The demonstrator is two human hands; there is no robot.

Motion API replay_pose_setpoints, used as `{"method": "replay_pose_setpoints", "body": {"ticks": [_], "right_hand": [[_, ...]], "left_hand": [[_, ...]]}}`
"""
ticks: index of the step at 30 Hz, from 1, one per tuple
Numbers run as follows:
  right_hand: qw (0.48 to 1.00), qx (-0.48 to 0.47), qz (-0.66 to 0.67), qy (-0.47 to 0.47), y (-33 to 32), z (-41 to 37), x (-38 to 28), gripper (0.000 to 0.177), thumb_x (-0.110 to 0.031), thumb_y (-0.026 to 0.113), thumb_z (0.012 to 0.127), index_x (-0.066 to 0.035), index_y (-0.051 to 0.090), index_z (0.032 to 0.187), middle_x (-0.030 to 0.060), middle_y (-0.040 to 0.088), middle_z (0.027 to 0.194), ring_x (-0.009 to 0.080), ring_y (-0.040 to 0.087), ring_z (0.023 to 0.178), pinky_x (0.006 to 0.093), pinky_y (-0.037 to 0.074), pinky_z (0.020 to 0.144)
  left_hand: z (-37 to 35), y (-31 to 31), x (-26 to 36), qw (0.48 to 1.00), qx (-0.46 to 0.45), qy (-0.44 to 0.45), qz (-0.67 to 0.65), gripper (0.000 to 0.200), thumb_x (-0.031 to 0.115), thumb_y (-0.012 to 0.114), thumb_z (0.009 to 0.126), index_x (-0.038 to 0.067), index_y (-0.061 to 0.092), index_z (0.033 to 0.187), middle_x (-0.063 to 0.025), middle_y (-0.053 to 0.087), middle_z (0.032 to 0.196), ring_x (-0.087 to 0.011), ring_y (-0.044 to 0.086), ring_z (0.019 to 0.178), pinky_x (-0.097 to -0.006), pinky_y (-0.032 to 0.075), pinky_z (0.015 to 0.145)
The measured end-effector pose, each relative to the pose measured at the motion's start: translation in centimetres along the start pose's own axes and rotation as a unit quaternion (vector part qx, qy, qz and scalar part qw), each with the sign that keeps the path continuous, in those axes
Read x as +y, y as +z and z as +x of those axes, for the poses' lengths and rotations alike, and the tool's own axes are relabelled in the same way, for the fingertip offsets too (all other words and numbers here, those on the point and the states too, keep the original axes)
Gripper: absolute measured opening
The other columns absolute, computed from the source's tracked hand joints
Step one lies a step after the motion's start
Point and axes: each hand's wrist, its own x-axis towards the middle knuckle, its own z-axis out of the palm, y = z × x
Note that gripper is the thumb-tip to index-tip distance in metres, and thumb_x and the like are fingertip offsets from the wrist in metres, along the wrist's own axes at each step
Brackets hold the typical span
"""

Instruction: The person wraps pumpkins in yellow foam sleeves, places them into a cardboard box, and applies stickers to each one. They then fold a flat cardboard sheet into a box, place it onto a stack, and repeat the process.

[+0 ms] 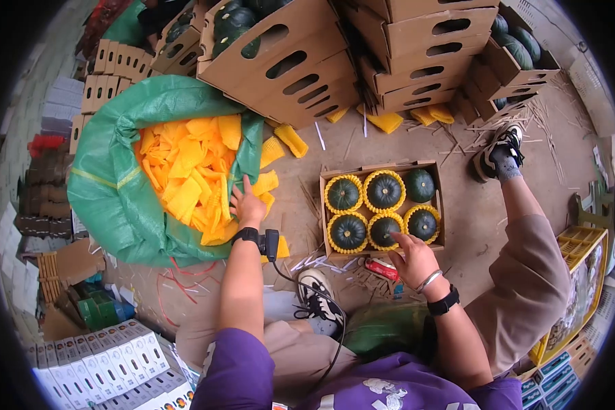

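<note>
My left hand is at the right rim of a green woven sack, fingers spread, beside the heap of yellow foam net sleeves inside. It does not visibly grip any sleeve. My right hand is at the front edge of a shallow cardboard box, its fingers apart and reaching toward a dark green squash in the front middle. Several squashes in the box sit in yellow foam nets. The back right squash has no net around it.
Tall stacks of cardboard boxes holding squashes stand behind. Loose foam sleeves and cardboard strips litter the floor. A red object lies before the box. A yellow crate stands right, white cartons front left. A cable hangs from my left wrist.
</note>
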Motion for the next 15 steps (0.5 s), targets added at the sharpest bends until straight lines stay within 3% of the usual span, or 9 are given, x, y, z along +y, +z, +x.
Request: {"method": "replay_pose_setpoints", "body": {"ticks": [2, 4, 7, 9, 10, 12, 14, 15], "right_hand": [[0.998, -0.035, 0.006, 0.057, -1.2, -1.8, -0.5, 0.037, -0.015, 0.063, 0.079, -0.003, 0.056, 0.113, 0.0205, 0.062, 0.096, 0.0364, 0.060, 0.089, 0.0418, 0.049, 0.080], [0.998, -0.018, -0.017, 0.054, -0.8, -2.4, 0.6, 0.038, -0.015, 0.063, 0.079, -0.003, 0.056, 0.114, 0.0201, 0.062, 0.097, 0.0361, 0.060, 0.087, 0.0418, 0.049, 0.078], [0.996, -0.038, -0.059, 0.058, -0.5, -1.4, 0.5, 0.036, -0.015, 0.063, 0.079, -0.003, 0.056, 0.113, 0.0189, 0.062, 0.096, 0.0356, 0.061, 0.086, 0.0417, 0.049, 0.076], [0.997, -0.033, -0.041, 0.048, -0.2, -0.6, -0.5, 0.036, -0.015, 0.062, 0.079, -0.004, 0.056, 0.112, 0.0185, 0.062, 0.095, 0.0354, 0.061, 0.086, 0.0417, 0.049, 0.076], [0.998, -0.035, -0.031, 0.036, -0.2, -0.1, -0.9, 0.035, -0.016, 0.062, 0.079, -0.004, 0.057, 0.112, 0.0181, 0.062, 0.095, 0.0351, 0.061, 0.086, 0.0417, 0.049, 0.076], [0.997, -0.058, -0.015, 0.044, 0.3, 0.1, -1.2, 0.034, -0.017, 0.062, 0.080, -0.005, 0.057, 0.111, 0.0173, 0.062, 0.095, 0.0347, 0.061, 0.087, 0.0414, 0.049, 0.077], [0.995, -0.080, -0.042, 0.031, 1.3, 0.0, 0.0, 0.034, -0.018, 0.062, 0.080, -0.005, 0.057, 0.111, 0.0170, 0.062, 0.096, 0.0344, 0.061, 0.088, 0.0416, 0.050, 0.077], [0.993, -0.095, -0.056, 0.049, 1.7, -0.1, 0.4, 0.034, -0.018, 0.063, 0.080, -0.005, 0.056, 0.110, 0.0164, 0.062, 0.097, 0.0342, 0.060, 0.090, 0.0418, 0.050, 0.076]], "left_hand": [[2.0, -3.3, -1.0, 0.992, 0.115, -0.036, -0.036, 0.091, 0.023, 0.068, 0.074, 0.022, 0.013, 0.146, -0.0196, 0.025, 0.143, -0.0386, 0.026, 0.128, -0.0573, 0.023, 0.099], [2.6, -7.1, -1.4, 0.985, 0.149, -0.067, -0.058, 0.087, 0.024, 0.068, 0.075, 0.019, 0.017, 0.145, -0.0212, 0.028, 0.140, -0.0387, 0.031, 0.122, -0.0568, 0.027, 0.095], [4.8, -7.8, -2.6, 0.987, 0.143, -0.034, -0.059, 0.086, 0.023, 0.069, 0.073, 0.019, 0.020, 0.144, -0.0227, 0.027, 0.140, -0.0403, 0.028, 0.125, -0.0600, 0.027, 0.094], [4.0, -6.9, -2.9, 0.963, 0.199, 0.165, 0.079, 0.071, 0.015, 0.064, 0.076, 0.015, 0.032, 0.140, -0.0198, 0.027, 0.141, -0.0417, 0.024, 0.129, -0.0639, 0.026, 0.094], [3.9, -6.3, -3.1, 0.963, 0.198, 0.164, 0.080, 0.071, 0.015, 0.064, 0.076, 0.015, 0.032, 0.140, -0.0198, 0.027, 0.141, -0.0417, 0.024, 0.129, -0.0639, 0.026, 0.094], [4.0, -5.1, -3.9, 0.871, 0.176, 0.342, 0.307, 0.059, 0.004, 0.054, 0.078, 0.012, 0.040, 0.135, -0.0142, 0.026, 0.143, -0.0434, 0.022, 0.130, -0.0660, 0.026, 0.093], [6.9, -5.0, -7.2, 0.886, 0.152, 0.340, 0.277, 0.048, 0.001, 0.049, 0.080, 0.008, 0.048, 0.128, -0.0104, 0.021, 0.147, -0.0442, 0.016, 0.133, -0.0676, 0.027, 0.093], [9.7, -4.7, -9.7, 0.870, 0.137, 0.272, 0.387, 0.039, 0.006, 0.048, 0.084, 0.008, 0.054, 0.122, -0.0101, 0.023, 0.147, -0.0442, 0.020, 0.133, -0.0674, 0.027, 0.094]]}}
